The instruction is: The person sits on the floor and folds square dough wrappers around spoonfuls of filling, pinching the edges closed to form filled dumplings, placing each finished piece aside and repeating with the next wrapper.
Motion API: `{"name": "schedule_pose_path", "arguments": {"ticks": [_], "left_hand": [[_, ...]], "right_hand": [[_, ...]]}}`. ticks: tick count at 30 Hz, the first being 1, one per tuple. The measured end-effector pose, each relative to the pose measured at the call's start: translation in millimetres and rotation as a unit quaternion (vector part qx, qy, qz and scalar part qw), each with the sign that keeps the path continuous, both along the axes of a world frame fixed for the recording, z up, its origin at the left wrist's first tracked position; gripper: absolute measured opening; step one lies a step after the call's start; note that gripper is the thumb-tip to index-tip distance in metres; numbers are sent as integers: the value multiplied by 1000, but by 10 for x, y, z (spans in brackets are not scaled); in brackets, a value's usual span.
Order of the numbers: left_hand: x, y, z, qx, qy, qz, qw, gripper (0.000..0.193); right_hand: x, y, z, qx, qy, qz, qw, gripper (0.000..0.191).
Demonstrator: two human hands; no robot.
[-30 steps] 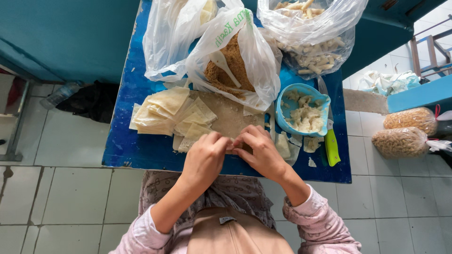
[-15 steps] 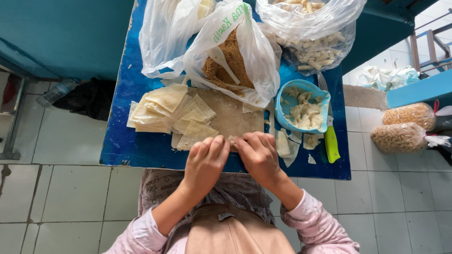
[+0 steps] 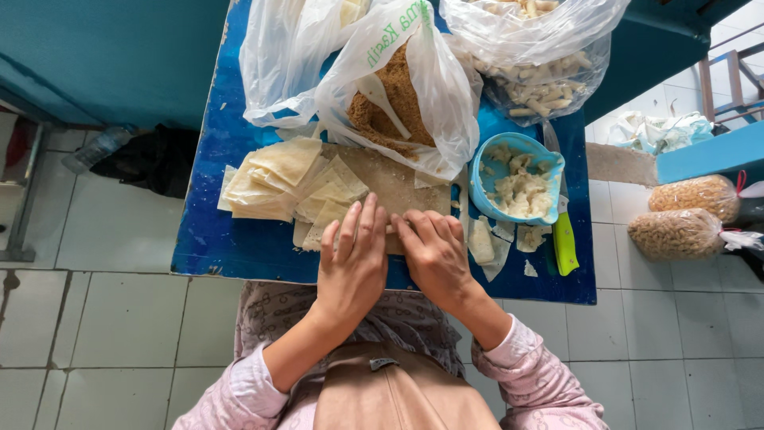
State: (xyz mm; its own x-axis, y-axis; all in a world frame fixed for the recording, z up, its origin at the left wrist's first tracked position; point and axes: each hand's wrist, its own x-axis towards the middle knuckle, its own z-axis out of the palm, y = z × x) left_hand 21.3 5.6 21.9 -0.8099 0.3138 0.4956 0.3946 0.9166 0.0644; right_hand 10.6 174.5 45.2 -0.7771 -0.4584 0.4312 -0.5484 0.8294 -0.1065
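My left hand (image 3: 352,259) and my right hand (image 3: 434,255) lie flat, fingers together, side by side on a pale wrapper at the near edge of a wooden board (image 3: 394,179). What lies under the palms is hidden. A stack of thin, pale square wrappers (image 3: 278,179) sits just left of the board. To the right stands a blue bowl (image 3: 517,175) of whitish filling. Behind the board, an open plastic bag of brown crumbs (image 3: 398,103) holds a white spoon.
All of this sits on a blue table (image 3: 215,247). A green-handled knife (image 3: 565,243) lies by the bowl. A clear bag of pale finished rolls (image 3: 541,64) is at the back right. Two bags of snacks (image 3: 684,215) rest on the tiled floor.
Both hands have flattened and slid forward over the wrapper on the board; a second ago the fingers were bunched and pinching it.
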Motion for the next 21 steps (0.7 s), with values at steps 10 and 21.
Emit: {"name": "schedule_pose_path", "arguments": {"ticks": [10,21], "left_hand": [[-152,-584,66,153,-44,50,986,49],[-286,-900,19,137,-30,96,985,46]], "right_hand": [[-184,0,17,-9,-22,2,1000,33],[-833,320,500,95,238,21,966,26]]}}
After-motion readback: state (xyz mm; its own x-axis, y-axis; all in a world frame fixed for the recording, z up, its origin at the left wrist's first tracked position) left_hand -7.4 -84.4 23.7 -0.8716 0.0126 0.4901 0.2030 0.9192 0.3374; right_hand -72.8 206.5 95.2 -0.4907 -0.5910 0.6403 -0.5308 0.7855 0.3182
